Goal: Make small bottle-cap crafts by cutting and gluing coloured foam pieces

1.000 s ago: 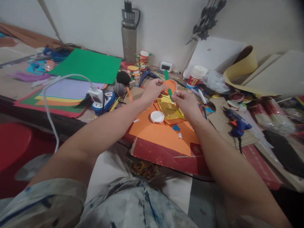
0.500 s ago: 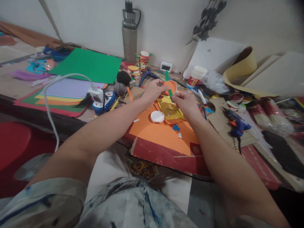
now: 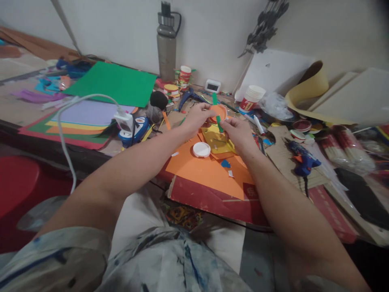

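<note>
My left hand [image 3: 199, 117] grips an orange round lid [image 3: 223, 110] by its left edge, above the worktop. A green strip [image 3: 215, 98], like a craft stick, sticks out beyond the lid's far side, and green shows again at its near side. My right hand [image 3: 237, 133] pinches the near end of the green strip [image 3: 219, 123] between thumb and fingertips. Under the hands lie yellow paper [image 3: 215, 140] and orange paper [image 3: 194, 172]. A white round lid [image 3: 201, 149] rests on the orange sheet, with small blue and white scraps beside it.
At the right lies a blue glue gun [image 3: 305, 162] on cardboard. Stacked paper cups [image 3: 252, 98] stand behind my right hand. A grey bottle [image 3: 167, 48] stands by the wall. Green paper [image 3: 112, 83] and a plugged-in white charger [image 3: 124, 121] are on the left.
Both hands, the orange lid and the green strip have shifted very slightly, nearer to me. The grips look the same.
</note>
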`<state>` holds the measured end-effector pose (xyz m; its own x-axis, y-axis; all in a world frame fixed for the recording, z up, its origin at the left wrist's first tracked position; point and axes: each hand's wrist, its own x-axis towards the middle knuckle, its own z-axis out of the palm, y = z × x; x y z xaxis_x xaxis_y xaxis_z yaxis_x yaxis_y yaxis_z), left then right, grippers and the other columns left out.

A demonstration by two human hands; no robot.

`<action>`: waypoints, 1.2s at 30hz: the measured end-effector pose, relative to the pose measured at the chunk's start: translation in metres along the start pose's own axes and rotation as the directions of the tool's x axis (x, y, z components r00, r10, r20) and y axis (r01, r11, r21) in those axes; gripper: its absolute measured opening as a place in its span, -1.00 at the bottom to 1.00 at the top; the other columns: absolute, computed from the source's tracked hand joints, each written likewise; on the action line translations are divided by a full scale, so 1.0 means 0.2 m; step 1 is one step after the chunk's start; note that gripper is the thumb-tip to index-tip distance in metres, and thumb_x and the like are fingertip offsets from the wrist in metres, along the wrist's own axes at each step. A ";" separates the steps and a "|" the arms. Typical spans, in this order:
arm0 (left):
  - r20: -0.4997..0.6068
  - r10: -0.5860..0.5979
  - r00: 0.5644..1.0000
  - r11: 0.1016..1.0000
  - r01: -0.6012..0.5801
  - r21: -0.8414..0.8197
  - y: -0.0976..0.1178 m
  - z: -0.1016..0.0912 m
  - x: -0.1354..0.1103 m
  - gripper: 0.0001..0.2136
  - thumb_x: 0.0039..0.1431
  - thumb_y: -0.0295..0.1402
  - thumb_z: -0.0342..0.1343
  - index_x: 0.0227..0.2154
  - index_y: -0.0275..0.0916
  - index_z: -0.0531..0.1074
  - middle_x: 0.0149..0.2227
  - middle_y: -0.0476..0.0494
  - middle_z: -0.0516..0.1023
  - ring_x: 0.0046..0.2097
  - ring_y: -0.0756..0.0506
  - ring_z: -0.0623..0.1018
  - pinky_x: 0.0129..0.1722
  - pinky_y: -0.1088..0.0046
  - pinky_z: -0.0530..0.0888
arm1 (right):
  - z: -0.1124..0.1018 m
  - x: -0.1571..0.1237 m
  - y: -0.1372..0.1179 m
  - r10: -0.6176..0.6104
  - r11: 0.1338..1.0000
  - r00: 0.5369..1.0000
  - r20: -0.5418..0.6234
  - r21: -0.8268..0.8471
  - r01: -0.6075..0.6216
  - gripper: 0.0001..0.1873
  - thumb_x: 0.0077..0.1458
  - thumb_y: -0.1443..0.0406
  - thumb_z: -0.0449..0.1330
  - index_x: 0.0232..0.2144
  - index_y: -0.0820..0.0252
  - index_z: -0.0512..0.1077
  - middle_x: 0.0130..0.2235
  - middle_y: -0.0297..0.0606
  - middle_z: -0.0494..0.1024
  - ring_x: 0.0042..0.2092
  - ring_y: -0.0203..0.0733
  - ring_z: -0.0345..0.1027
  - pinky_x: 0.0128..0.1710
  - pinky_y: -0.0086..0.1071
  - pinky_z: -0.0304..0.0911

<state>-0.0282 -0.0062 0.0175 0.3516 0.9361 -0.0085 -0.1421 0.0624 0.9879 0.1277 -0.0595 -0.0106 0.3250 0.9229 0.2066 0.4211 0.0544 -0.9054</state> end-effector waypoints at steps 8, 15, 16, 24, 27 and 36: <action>0.004 -0.011 1.000 0.998 0.011 -0.055 -0.01 0.01 0.01 -0.86 0.22 -0.59 0.21 -0.32 -0.23 0.43 -0.46 0.06 0.49 -0.47 0.08 0.46 -0.40 0.52 0.42 | 0.00 0.00 0.00 0.001 0.999 0.999 -0.038 -0.036 -0.002 -0.48 0.15 -0.10 0.38 -0.57 0.10 0.37 -0.59 -0.41 0.36 -0.52 -0.32 0.13 -0.48 -0.35 0.02; 0.001 -0.055 0.998 0.991 0.055 -0.119 -0.02 0.00 0.03 -0.84 0.26 -0.55 0.22 -0.38 -0.22 0.40 -0.50 0.05 0.49 -0.50 0.08 0.47 -0.43 0.52 0.41 | -0.01 0.00 0.00 0.000 1.000 1.000 0.016 0.009 0.000 -0.45 0.23 -0.15 0.30 -0.55 0.11 0.39 -0.58 -0.38 0.39 -0.51 -0.31 0.19 -0.46 -0.37 0.11; 0.003 -0.062 0.998 0.990 0.062 -0.128 -0.02 -0.01 0.03 -0.84 0.26 -0.55 0.22 -0.39 -0.22 0.39 -0.50 0.04 0.50 -0.50 0.08 0.47 -0.43 0.52 0.41 | -0.01 0.00 0.00 0.006 0.999 1.000 0.014 0.035 -0.006 -0.46 0.25 -0.14 0.28 -0.53 0.12 0.41 -0.56 -0.36 0.42 -0.51 -0.31 0.19 -0.45 -0.37 0.12; -0.044 -0.149 0.988 0.954 0.132 -0.268 0.01 -0.01 0.03 -0.86 0.27 -0.55 0.18 -0.40 -0.24 0.42 -0.52 0.04 0.52 -0.51 0.07 0.52 -0.42 0.51 0.39 | -0.02 0.02 0.02 0.012 1.000 1.000 -0.015 0.026 -0.011 -0.61 0.32 0.06 0.18 -0.47 0.15 0.50 -0.47 -0.27 0.56 -0.42 -0.24 0.36 -0.34 -0.35 0.21; -0.068 -0.158 0.985 0.939 0.128 -0.320 0.01 -0.03 0.04 -0.86 0.21 -0.54 0.22 -0.44 -0.24 0.42 -0.52 0.02 0.52 -0.49 0.06 0.52 -0.40 0.50 0.41 | -0.03 0.00 0.00 -0.047 0.996 0.999 0.003 -0.070 0.047 -0.63 0.33 0.12 0.13 -0.47 0.14 0.50 -0.45 -0.26 0.59 -0.38 -0.19 0.42 -0.27 -0.31 0.24; -0.043 -0.099 0.994 0.940 0.079 -0.332 -0.01 -0.06 0.05 -0.82 0.06 -0.53 0.32 -0.42 -0.22 0.41 -0.45 0.05 0.52 -0.40 0.06 0.51 -0.36 0.49 0.43 | -0.01 -0.04 -0.04 -0.104 0.966 0.994 0.026 -0.237 0.107 -0.67 0.31 0.20 0.11 -0.42 0.16 0.57 -0.42 -0.23 0.63 -0.33 -0.12 0.46 -0.23 -0.28 0.26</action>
<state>-0.0349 0.0065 0.0143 0.3234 0.9395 -0.1128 -0.4129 0.2474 0.8765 0.1234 -0.0688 -0.0035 0.2575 0.9217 0.2902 0.6420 0.0613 -0.7643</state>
